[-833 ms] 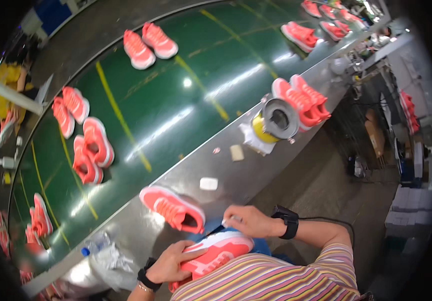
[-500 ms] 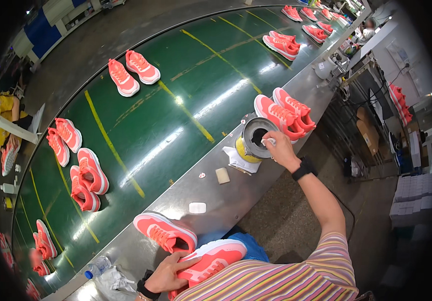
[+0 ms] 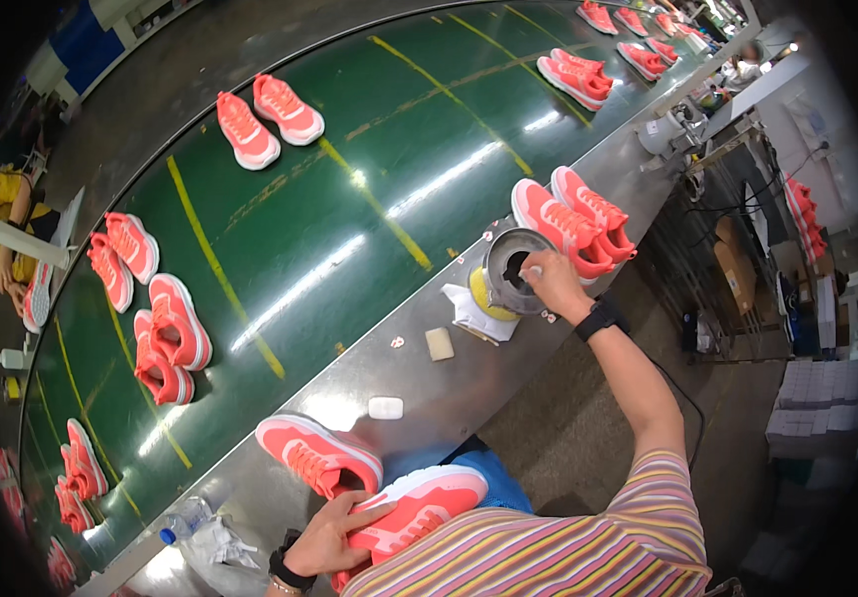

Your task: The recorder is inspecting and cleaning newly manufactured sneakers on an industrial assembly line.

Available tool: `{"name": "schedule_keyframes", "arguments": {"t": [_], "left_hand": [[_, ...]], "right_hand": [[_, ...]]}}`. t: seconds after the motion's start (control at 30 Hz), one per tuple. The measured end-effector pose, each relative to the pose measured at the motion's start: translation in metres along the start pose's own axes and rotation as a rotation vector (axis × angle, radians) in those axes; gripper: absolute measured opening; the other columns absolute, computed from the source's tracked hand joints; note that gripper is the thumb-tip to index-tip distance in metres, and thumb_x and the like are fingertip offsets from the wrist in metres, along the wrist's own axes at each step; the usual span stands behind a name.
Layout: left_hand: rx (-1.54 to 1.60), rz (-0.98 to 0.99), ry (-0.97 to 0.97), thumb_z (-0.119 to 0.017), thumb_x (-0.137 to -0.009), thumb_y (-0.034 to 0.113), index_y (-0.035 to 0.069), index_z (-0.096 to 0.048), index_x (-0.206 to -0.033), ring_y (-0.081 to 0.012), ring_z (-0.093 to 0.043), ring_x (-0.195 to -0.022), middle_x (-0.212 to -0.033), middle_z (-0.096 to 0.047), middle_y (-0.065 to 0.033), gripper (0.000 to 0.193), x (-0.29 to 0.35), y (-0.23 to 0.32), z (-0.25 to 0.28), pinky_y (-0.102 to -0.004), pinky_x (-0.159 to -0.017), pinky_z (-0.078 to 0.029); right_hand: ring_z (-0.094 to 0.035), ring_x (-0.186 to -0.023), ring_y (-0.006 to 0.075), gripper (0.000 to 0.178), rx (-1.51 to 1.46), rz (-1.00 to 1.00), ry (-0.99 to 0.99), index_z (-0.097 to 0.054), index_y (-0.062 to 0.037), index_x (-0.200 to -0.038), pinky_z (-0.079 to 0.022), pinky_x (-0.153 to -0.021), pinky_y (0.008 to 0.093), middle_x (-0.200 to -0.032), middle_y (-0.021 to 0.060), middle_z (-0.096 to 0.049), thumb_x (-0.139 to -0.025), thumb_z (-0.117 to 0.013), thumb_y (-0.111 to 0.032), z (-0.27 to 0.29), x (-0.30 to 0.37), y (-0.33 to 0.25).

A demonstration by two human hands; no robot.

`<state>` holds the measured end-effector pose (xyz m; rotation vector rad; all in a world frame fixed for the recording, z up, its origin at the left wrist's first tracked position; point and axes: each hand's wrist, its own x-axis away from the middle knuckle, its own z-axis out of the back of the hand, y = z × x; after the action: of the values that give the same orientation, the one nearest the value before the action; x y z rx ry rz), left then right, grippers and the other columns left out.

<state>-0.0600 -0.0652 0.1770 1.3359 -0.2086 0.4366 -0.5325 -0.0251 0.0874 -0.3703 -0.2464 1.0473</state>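
My right hand (image 3: 551,283) is over the mouth of a round metal pot (image 3: 477,287), knuckles up, fingers bent and pointing down and left into the opening. The fingertips look drawn together, but I cannot tell whether they pinch anything. The wrist, in a black band (image 3: 599,321), sits just outside the rim; from there my forearm slopes back to a bent elbow and the striped sleeve (image 3: 656,505).

My left hand (image 3: 333,537) comes in low, its forearm mostly out of sight, and grips a coral shoe (image 3: 427,505), fingers laid across its side. That shoe rests on its side against my striped shirt, toe to the right and white sole away from me. Just beyond it, a second shoe (image 3: 317,455) sits upright on the metal ledge (image 3: 344,370).

Farther along the ledge are a white block (image 3: 385,408) and a cream block (image 3: 439,344), then a white cloth (image 3: 468,310) beneath the pot. A pair of shoes (image 3: 570,221) stands just behind the pot. Past the ledge, the green belt (image 3: 280,234) carries more coral pairs, well apart.
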Motion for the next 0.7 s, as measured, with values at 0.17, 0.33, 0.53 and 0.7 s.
{"name": "schedule_keyframes", "arguments": {"t": [0.17, 0.33, 0.53, 0.7], "left_hand": [[-0.058, -0.083, 0.05, -0.064, -0.062, 0.012, 0.015, -0.053, -0.128, -0.0373, -0.048, -0.106, -0.117, -0.048, -0.0219, 0.067, -0.002, 0.001, 0.003, -0.0401, -0.094, -0.04], [-0.058, -0.063, 0.071, -0.067, -0.063, 0.014, 0.017, -0.054, -0.127, -0.0368, -0.051, -0.103, -0.116, -0.049, -0.022, 0.065, -0.004, 0.002, 0.003, -0.0403, -0.092, -0.04], [-0.085, -0.097, 0.073, -0.069, -0.064, 0.016, 0.019, -0.055, -0.127, -0.0367, -0.051, -0.102, -0.117, -0.05, -0.022, 0.064, 0.008, -0.003, 0.001, -0.0404, -0.091, -0.04], [-0.095, -0.075, 0.098, -0.068, -0.063, 0.015, 0.019, -0.056, -0.126, -0.0363, -0.051, -0.104, -0.117, -0.051, -0.0212, 0.064, 0.024, -0.009, -0.007, -0.0406, -0.091, -0.04]], "right_hand": [[-0.06, -0.073, 0.0122, 0.011, -0.358, 0.013, 0.165, -0.064, -0.0004, -0.09, -0.047, -0.066, 0.0253, -0.082, 0.0068, -0.065, -0.081, -0.063, -0.007, 0.052, 0.02, -0.06], [-0.06, -0.075, 0.0118, 0.012, -0.691, 0.243, -0.546, -0.066, -0.007, -0.09, -0.047, -0.066, 0.0257, -0.083, 0.0038, -0.064, -0.079, -0.066, -0.012, 0.05, 0.087, -0.148], [-0.06, -0.078, 0.0264, 0.012, -0.76, 0.475, -0.895, -0.063, -0.0048, -0.09, -0.048, -0.066, 0.0331, -0.085, 0.0096, -0.06, -0.081, -0.061, -0.012, 0.004, 0.128, -0.183], [-0.058, -0.076, 0.0308, 0.01, -0.516, 0.595, -0.951, -0.061, -0.0047, -0.084, -0.047, -0.067, 0.0387, -0.08, 0.0108, -0.056, -0.079, -0.06, -0.014, 0.0, 0.128, -0.193]]}}
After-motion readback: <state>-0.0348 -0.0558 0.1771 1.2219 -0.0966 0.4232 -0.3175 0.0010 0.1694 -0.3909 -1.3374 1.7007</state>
